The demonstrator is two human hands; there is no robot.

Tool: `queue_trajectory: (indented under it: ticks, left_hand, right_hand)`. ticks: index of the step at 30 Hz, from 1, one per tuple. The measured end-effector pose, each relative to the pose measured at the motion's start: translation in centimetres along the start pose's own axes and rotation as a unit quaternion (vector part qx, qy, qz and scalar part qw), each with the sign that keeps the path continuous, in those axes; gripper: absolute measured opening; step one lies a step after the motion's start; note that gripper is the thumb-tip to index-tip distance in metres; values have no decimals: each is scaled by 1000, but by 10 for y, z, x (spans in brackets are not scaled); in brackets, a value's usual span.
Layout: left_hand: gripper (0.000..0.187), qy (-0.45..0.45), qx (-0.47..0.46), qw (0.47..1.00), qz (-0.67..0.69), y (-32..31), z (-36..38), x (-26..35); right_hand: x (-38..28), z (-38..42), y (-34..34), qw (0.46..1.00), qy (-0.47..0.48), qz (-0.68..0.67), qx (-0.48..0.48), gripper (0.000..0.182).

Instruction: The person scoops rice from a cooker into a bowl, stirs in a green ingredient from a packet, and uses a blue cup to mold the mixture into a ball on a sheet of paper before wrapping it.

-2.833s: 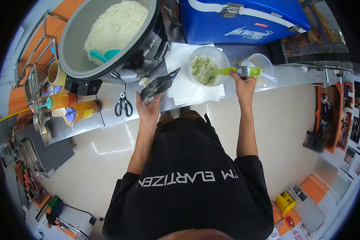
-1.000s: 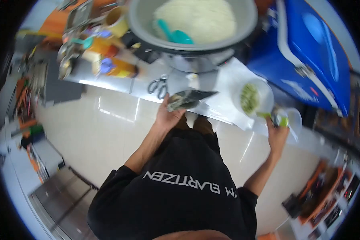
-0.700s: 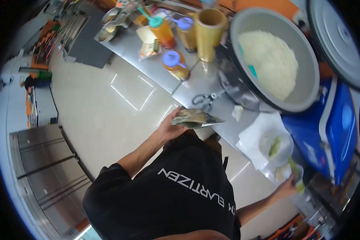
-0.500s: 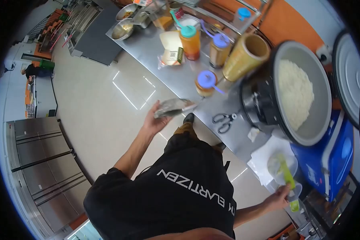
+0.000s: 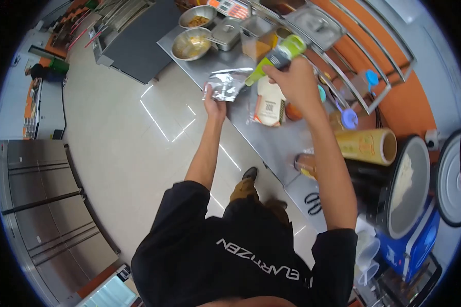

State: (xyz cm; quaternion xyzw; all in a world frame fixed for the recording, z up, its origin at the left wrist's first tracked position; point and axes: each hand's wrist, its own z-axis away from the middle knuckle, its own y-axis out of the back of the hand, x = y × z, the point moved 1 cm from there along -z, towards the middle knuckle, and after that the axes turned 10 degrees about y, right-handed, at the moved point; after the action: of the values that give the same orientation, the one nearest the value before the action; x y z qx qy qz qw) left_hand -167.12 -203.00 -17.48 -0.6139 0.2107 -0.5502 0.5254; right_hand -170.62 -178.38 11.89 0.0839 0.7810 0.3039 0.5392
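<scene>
My left hand (image 5: 215, 105) holds a crumpled silver foil piece (image 5: 228, 85) at the edge of the steel counter (image 5: 241, 115), thumb against its near side. In my right hand (image 5: 296, 82) is a green and dark grey utensil (image 5: 292, 47), its green lower end beside the foil's right edge. Whether anything is inside the foil cannot be made out. A paper food box (image 5: 270, 102) stands just right of the foil, below my right hand. My right forearm partly hides several sauce bottles.
Two metal bowls (image 5: 191, 44) with food, a lidded steel container (image 5: 226, 34) and a tub of orange powder (image 5: 256, 46) stand at the counter's far end. Black scissors (image 5: 313, 203), a yellow cylinder (image 5: 366, 146) and a large rice pot (image 5: 412, 184) are to the right.
My right hand has carried the green utensil up from the clear containers at lower right to the foil. My left hand has moved up with the foil. The view has shifted.
</scene>
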Motion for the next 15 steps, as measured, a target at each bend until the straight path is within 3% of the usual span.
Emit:
queue_trajectory:
  ticks: [2, 4, 6, 8, 10, 12, 14, 15]
  left_hand:
    - [51, -11, 49, 998, -34, -7, -13, 2]
    - [56, -21, 99, 993, -66, -16, -22, 4]
    - [64, -63, 183, 938, -288, -24, -31, 11]
    - [66, -68, 203, 915, -342, -13, -41, 19]
    - [62, -32, 161, 883, -440, 8, -53, 32]
    - [58, -57, 168, 850, -496, 15, -57, 46]
    - [59, -20, 114, 790, -602, 12, -58, 58]
    - [63, -61, 89, 750, -653, 14, -62, 62]
  right_hand:
    - [12, -56, -44, 989, 1, -139, -48, 20]
    - [47, -99, -97, 986, -5, -166, -32, 21]
    - [86, -121, -147, 981, -20, -192, -16, 23]
    - [125, -126, -186, 974, -129, -179, -52, 25]
    - [148, -114, -211, 964, -186, -183, -47, 24]
    - [163, -102, -228, 951, -244, -185, -37, 24]
    - [171, -94, -238, 919, -293, -264, 25, 26]
    - [184, -95, -250, 917, -298, -263, 33, 26]
